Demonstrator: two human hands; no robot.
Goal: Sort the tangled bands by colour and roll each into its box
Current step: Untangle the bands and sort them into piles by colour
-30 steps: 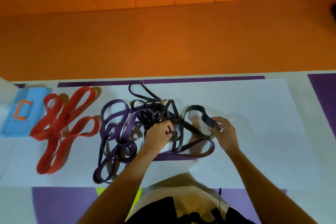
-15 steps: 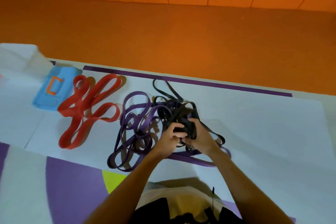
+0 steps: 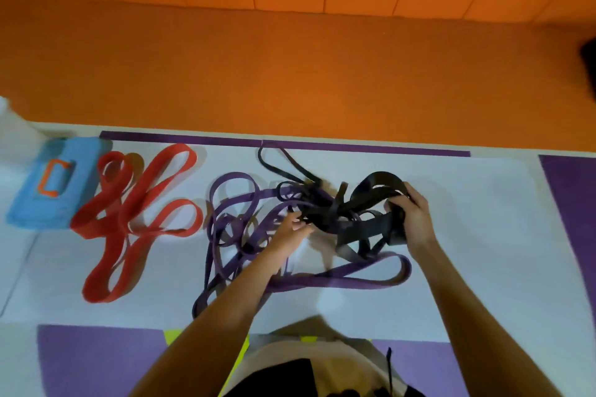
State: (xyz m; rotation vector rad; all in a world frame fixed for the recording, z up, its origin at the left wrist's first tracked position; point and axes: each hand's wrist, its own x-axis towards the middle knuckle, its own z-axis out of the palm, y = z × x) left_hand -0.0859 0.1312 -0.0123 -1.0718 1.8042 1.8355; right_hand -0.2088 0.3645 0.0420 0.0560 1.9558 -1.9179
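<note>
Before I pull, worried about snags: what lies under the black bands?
Beneath the black bands run purple bands, white sheet below. How they cross inside is covered.

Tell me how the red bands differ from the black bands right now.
The red bands lie apart on the left, untouched; the black bands are gripped by the right hand. The red bands are free of other colours; the black bands are tangled with the purple bands. Both are flat loops, none rolled yet.

One blue box [image 3: 29,203], one red tangle [image 3: 122,216], one purple-and-black tangle [image 3: 325,219]
</note>
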